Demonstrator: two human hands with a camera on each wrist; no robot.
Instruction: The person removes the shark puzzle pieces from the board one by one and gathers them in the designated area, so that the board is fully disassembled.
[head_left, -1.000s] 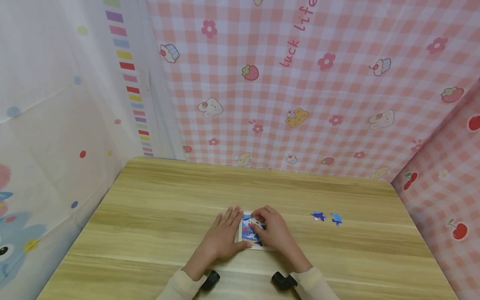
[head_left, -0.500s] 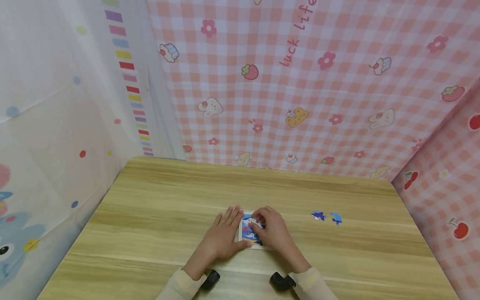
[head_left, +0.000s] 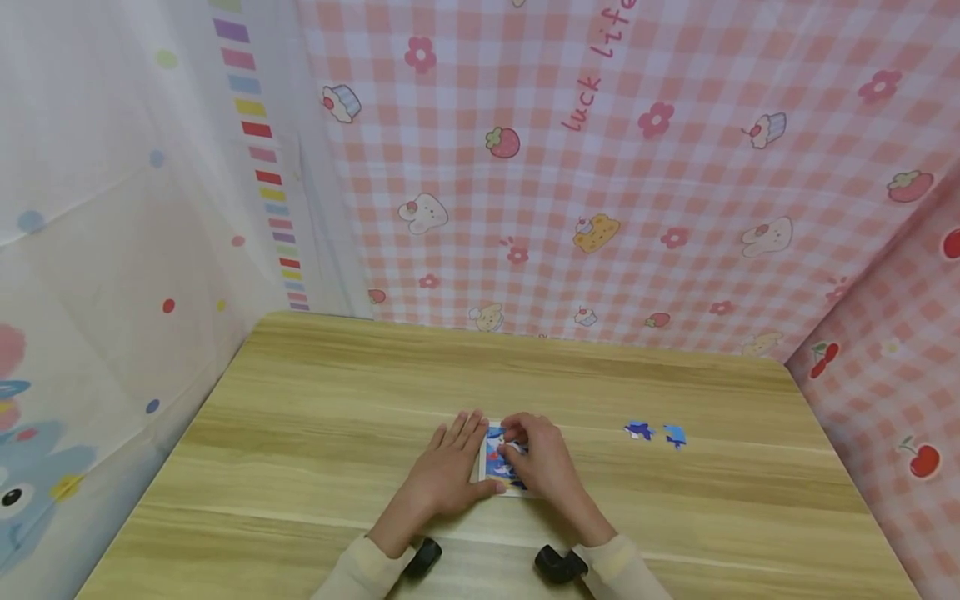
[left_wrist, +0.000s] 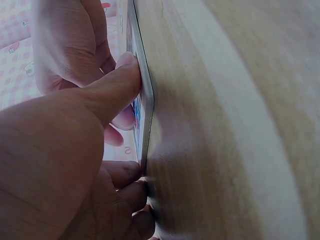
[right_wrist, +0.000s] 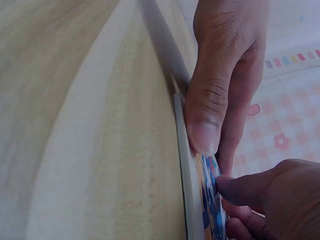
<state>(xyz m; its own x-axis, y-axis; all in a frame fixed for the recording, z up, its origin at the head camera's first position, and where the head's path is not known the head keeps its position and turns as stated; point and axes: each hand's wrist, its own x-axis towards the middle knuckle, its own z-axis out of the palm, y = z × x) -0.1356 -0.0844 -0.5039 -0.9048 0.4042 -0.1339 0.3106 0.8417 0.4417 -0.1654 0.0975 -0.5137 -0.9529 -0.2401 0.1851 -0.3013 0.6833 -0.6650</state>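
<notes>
A small jigsaw puzzle (head_left: 495,468) with a blue sea picture lies in a pale-rimmed tray on the table. My left hand (head_left: 444,475) rests along its left side, fingers straight, with the thumb (left_wrist: 127,65) over the tray's near edge. Over the puzzle's right half, my right hand (head_left: 546,458) has its thumb and fingers bent down onto the picture. They appear to pinch a jigsaw piece there, mostly hidden by the fingers. In the right wrist view, the right thumb (right_wrist: 230,187) touches the picture (right_wrist: 212,200).
Two loose jigsaw pieces, one purple-blue (head_left: 639,430) and one light blue (head_left: 675,436), lie to the right of my right hand. A wooden table (head_left: 337,375) spreads around the puzzle, with pink checked cloth (head_left: 465,183) behind it and cloths on both sides.
My right hand has shifted very slightly over the puzzle, its wrist edging left. My left hand stays put, and the two loose pieces lie where they were.
</notes>
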